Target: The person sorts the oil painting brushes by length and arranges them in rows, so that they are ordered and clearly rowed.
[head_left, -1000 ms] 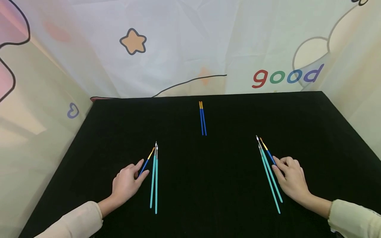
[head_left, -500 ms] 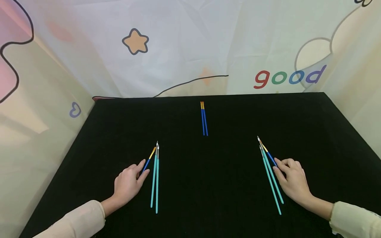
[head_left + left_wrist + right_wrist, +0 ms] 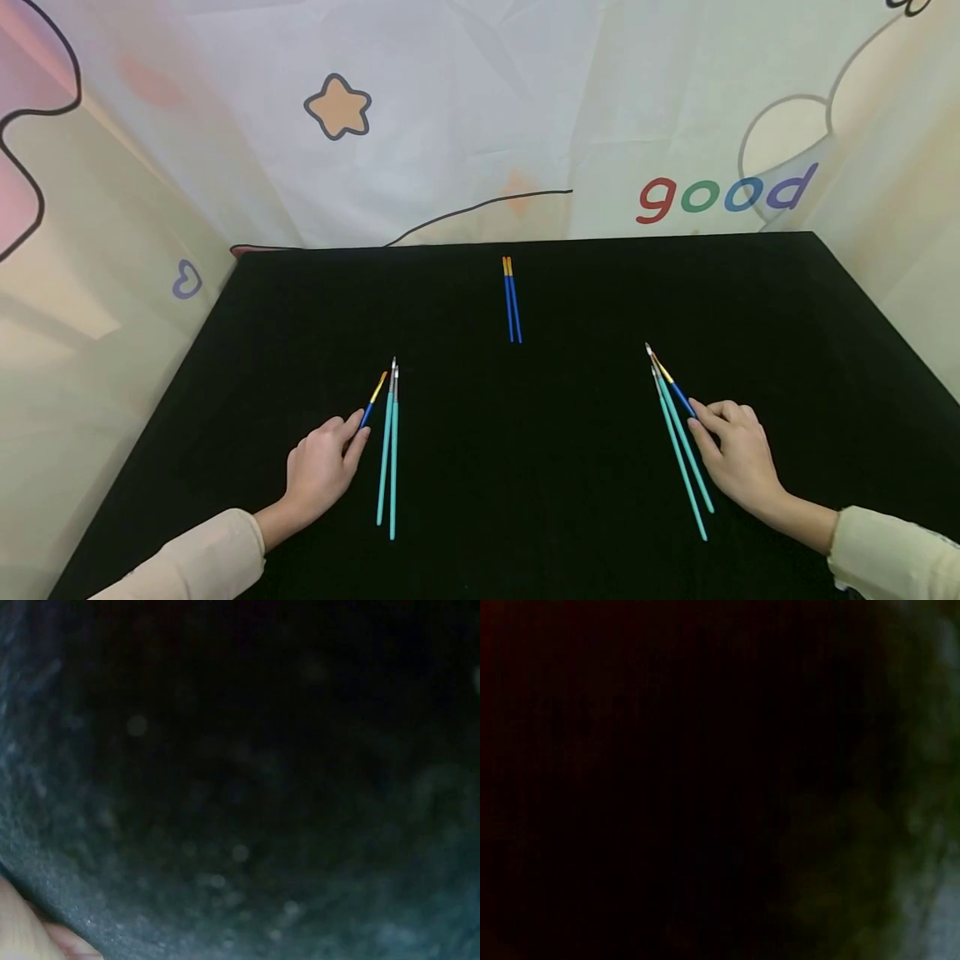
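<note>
In the head view my left hand (image 3: 322, 462) pinches a short blue paintbrush (image 3: 372, 402) with a yellow ferrule between thumb and forefinger. Just right of it lie two long turquoise paintbrushes (image 3: 393, 458), side by side, bristles away from me. My right hand (image 3: 737, 454) pinches another blue paintbrush (image 3: 678, 396) by its handle, and the brush's tip touches or overlaps the upper end of a second turquoise pair (image 3: 684, 450), which slants to the left. Part of the left hand's fingers (image 3: 26, 930) shows in the left wrist view. Almost all is dark in the right wrist view.
Two more blue paintbrushes (image 3: 512, 304) lie close together near the back of the black tabletop (image 3: 525, 467). A pale printed curtain (image 3: 465, 117) stands behind the table and along both sides.
The left hand has drawn its blue paintbrush slightly left, away from the turquoise pair. The blue brush in the right hand has shifted left, its tip now against the turquoise brush tips.
</note>
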The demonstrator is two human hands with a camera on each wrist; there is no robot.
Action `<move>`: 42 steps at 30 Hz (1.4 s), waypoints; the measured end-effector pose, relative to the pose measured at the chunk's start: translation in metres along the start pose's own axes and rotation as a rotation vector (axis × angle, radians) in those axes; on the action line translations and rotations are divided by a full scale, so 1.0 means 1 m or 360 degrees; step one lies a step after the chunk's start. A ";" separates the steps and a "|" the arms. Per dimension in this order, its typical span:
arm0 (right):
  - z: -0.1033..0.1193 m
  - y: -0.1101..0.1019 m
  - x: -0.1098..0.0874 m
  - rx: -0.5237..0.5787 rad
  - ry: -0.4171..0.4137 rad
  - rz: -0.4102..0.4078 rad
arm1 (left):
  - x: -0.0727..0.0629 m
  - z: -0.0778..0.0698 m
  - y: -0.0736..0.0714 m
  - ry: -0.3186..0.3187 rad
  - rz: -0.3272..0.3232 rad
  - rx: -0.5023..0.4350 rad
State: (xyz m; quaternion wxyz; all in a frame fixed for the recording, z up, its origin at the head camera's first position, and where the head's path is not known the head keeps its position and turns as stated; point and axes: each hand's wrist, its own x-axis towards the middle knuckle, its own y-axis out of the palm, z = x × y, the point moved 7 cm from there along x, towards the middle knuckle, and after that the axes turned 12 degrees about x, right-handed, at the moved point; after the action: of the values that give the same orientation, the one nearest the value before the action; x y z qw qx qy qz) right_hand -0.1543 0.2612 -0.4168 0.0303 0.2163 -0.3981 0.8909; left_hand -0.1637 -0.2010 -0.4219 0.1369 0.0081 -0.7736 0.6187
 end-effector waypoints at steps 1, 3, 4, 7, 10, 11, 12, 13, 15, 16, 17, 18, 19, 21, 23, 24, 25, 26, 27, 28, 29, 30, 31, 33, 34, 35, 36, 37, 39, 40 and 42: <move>0.000 0.000 0.000 0.0002 0.0003 -0.0003 | 0.000 0.000 0.000 0.0007 -0.0012 -0.0002; 0.000 -0.002 0.000 0.0007 0.0011 -0.0010 | 0.001 0.000 0.000 0.0017 -0.0029 0.0002; 0.000 -0.002 0.000 0.0010 0.0014 -0.0012 | 0.001 0.000 0.001 0.0022 -0.0032 0.0007; -0.002 -0.004 0.000 0.0024 0.0030 -0.0007 | 0.002 0.000 0.001 0.0023 -0.0024 0.0014; -0.002 -0.006 0.000 0.0038 0.0042 0.0000 | 0.002 0.001 0.001 -0.0008 -0.0005 -0.0010; -0.002 -0.006 0.000 0.0045 0.0045 0.0001 | 0.002 0.001 0.000 -0.0020 -0.0003 -0.0021; -0.002 -0.007 0.000 0.0052 0.0049 0.0001 | 0.002 0.002 0.000 -0.0034 -0.0002 -0.0030; -0.002 -0.007 0.001 0.0057 0.0053 0.0001 | 0.002 0.002 -0.001 -0.0048 -0.0004 -0.0040; -0.002 -0.008 0.001 0.0066 0.0068 0.0004 | 0.003 0.003 -0.002 -0.0062 -0.0005 -0.0048; -0.001 -0.008 0.002 0.0074 0.0076 0.0004 | 0.003 0.003 -0.003 -0.0065 -0.0007 -0.0045; -0.001 -0.008 0.002 0.0080 0.0086 0.0004 | 0.003 0.004 -0.003 -0.0070 -0.0007 -0.0041; 0.000 -0.009 0.003 0.0089 0.0098 0.0001 | 0.004 0.004 -0.003 -0.0074 -0.0004 -0.0041; 0.000 -0.009 0.004 0.0097 0.0111 -0.0004 | 0.005 0.004 -0.003 -0.0077 0.0003 -0.0042; 0.000 -0.011 0.005 0.0115 0.0141 -0.0017 | 0.005 0.004 -0.003 -0.0077 0.0021 -0.0049; 0.000 -0.013 0.007 0.0138 0.0174 -0.0034 | 0.006 0.004 -0.003 -0.0083 0.0034 -0.0056; 0.000 -0.014 0.008 0.0153 0.0189 -0.0041 | 0.006 0.004 -0.004 -0.0084 0.0037 -0.0059; -0.001 -0.015 0.009 0.0163 0.0207 -0.0046 | 0.007 0.004 -0.004 -0.0083 0.0037 -0.0061; -0.001 -0.015 0.010 0.0174 0.0223 -0.0050 | 0.007 0.004 -0.005 -0.0082 0.0037 -0.0065; -0.002 -0.016 0.011 0.0185 0.0236 -0.0051 | 0.007 0.004 -0.006 -0.0081 0.0038 -0.0069; -0.002 -0.017 0.011 0.0195 0.0249 -0.0052 | 0.008 0.004 -0.006 -0.0077 0.0043 -0.0073; -0.002 -0.017 0.012 0.0200 0.0261 -0.0050 | 0.008 0.004 -0.007 -0.0074 0.0050 -0.0081; -0.003 -0.018 0.013 0.0206 0.0278 -0.0046 | 0.009 0.004 -0.007 -0.0069 0.0058 -0.0089; -0.004 -0.018 0.013 0.0208 0.0301 -0.0038 | 0.009 0.004 -0.007 -0.0068 0.0071 -0.0103; -0.006 -0.017 0.013 0.0234 0.0352 -0.0008 | 0.010 0.005 -0.008 -0.0078 0.0099 -0.0131; -0.007 -0.017 0.014 0.0256 0.0382 0.0011 | 0.010 0.005 -0.008 -0.0083 0.0111 -0.0145; -0.008 -0.016 0.013 0.0282 0.0413 0.0031 | 0.011 0.006 -0.009 -0.0092 0.0123 -0.0163; -0.009 -0.016 0.013 0.0310 0.0444 0.0049 | 0.011 0.006 -0.010 -0.0101 0.0137 -0.0183; -0.010 -0.015 0.013 0.0341 0.0474 0.0066 | 0.011 0.006 -0.010 -0.0109 0.0150 -0.0201; -0.011 -0.015 0.012 0.0407 0.0517 0.0090 | 0.013 0.005 -0.012 -0.0119 0.0171 -0.0238; -0.011 -0.015 0.012 0.0431 0.0533 0.0094 | 0.014 0.005 -0.013 -0.0125 0.0180 -0.0255; -0.011 -0.015 0.012 0.0479 0.0549 0.0092 | 0.016 0.005 -0.015 -0.0140 0.0193 -0.0285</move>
State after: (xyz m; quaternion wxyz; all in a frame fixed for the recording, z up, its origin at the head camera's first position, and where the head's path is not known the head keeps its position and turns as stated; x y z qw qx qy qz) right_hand -0.1655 0.2785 -0.4081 0.0398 0.0513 -0.2556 0.9646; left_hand -0.1772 -0.2067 -0.4046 0.0653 -0.0238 -0.8301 0.5532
